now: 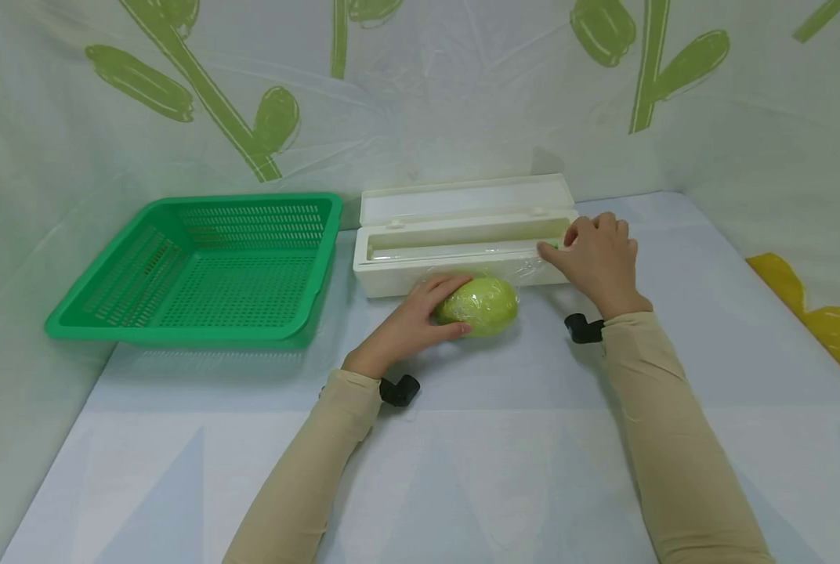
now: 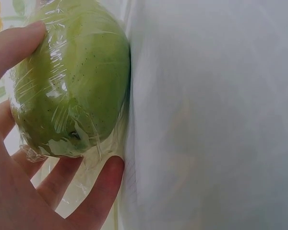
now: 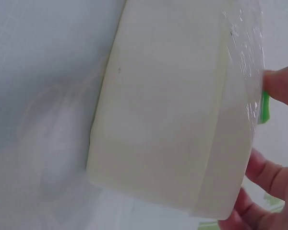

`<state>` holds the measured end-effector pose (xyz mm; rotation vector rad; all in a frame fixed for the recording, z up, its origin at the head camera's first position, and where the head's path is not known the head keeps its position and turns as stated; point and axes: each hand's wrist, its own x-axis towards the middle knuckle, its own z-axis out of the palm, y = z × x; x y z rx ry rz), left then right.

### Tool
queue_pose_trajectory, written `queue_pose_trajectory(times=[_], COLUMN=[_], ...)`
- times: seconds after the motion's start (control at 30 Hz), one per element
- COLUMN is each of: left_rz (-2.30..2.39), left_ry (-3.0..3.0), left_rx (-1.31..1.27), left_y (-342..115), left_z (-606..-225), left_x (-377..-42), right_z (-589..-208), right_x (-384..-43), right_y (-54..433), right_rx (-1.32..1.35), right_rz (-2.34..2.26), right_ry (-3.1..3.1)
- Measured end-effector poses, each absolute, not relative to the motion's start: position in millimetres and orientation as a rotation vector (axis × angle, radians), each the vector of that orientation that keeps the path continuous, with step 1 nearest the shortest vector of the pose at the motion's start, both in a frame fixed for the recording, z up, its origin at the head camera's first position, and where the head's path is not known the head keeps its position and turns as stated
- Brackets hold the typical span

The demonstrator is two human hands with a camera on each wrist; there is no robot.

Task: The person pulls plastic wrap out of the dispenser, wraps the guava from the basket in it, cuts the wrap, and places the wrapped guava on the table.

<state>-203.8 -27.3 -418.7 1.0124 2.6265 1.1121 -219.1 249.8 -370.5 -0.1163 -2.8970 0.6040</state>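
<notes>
A green mango (image 1: 486,305), wrapped in clear cling film, lies in front of the white cling film dispenser (image 1: 427,278). My left hand (image 1: 413,321) grips it from the left, thumb on the near side and fingers behind. Shiny, wrinkled film (image 2: 57,72) covers its skin in the left wrist view. At the dispenser's right end, my right hand (image 1: 599,258) pinches the small green slide cutter (image 3: 265,108) along the box's front edge. Film (image 3: 245,57) stretches over that edge. The dispenser's lid (image 1: 465,200) stands raised, and a film roll (image 1: 427,252) shows inside.
A green plastic basket (image 1: 300,338) with slotted walls stands to the left of the dispenser. Under everything is a pale patterned cloth (image 1: 505,470), and a leaf-printed sheet (image 1: 448,102) hangs behind. Black camera mounts (image 1: 584,328) stick out from both wrists.
</notes>
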Motion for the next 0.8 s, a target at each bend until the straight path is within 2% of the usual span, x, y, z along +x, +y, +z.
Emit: queue_pose_trajectory(times=[0.33,0.8], left_rz=[1.135,1.139], left_ry=[2.61,2.624], left_rx=[0.993,0.991], left_y=[-30,-28], left_z=[-425,-422], left_x=[-202,-202], right_z=[-378,-377], right_x=[-225,-226], right_y=[263,267], right_rx=[-0.087,-0.104], right_rz=[1.019,1.03], right_ry=[-3.078,-3.103])
